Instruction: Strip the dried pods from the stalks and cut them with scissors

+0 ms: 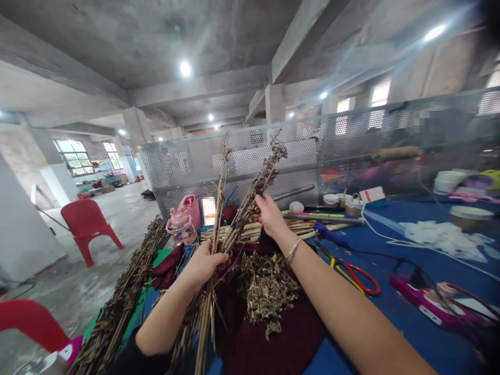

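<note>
Thin, tan, dried stalks (205, 328) are best steadied by the clasping left hand (200, 266), while crinkled brown leafy tops (269, 167) are pinched lightly by the right hand (270, 214).

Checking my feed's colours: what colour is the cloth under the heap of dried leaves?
The cloth is dark maroon; the head view shows it best.

Ceiling lamps (185, 68) glow over the grey concrete floor (130, 213).
</note>
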A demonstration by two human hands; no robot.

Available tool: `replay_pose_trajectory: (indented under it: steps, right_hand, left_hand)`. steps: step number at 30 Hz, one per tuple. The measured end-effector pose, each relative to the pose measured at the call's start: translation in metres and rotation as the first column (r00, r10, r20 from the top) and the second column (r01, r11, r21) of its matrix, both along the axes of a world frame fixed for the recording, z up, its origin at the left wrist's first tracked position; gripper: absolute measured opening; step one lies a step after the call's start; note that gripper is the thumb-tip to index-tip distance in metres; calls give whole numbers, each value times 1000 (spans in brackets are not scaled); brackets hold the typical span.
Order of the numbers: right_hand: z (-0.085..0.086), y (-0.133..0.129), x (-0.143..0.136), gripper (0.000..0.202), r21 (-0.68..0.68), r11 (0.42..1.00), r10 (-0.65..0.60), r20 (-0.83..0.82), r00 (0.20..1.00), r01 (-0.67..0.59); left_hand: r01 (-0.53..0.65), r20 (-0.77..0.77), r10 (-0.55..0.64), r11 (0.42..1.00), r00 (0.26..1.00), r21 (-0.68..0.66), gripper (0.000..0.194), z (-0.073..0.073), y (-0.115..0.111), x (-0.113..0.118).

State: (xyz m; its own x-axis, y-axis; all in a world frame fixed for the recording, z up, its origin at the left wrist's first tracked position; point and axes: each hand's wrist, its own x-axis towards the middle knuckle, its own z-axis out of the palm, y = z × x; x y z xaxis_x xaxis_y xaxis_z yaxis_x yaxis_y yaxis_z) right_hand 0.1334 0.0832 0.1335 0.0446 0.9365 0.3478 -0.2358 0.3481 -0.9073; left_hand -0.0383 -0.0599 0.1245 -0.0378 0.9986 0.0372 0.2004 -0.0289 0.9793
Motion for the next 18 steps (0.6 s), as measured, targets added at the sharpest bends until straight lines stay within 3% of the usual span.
replay_pose_trajectory:
  steps: [5,9,18]
  right_hand:
    - [-17,-8,4,10,116,977,-205,271,940,180]
    - [-25,-31,9,8,282,934,-320,381,868,220]
    - [-41,-82,-7,15,463,885,-314,525,791,45]
  left_hand:
    - [-49,-152,69,990,986,133,34,-4,2,1]
    - [-44,-239,85,984,967,173,36,-8,5,1]
    - [-71,-290,125,979,949,190,37,-11,8,1]
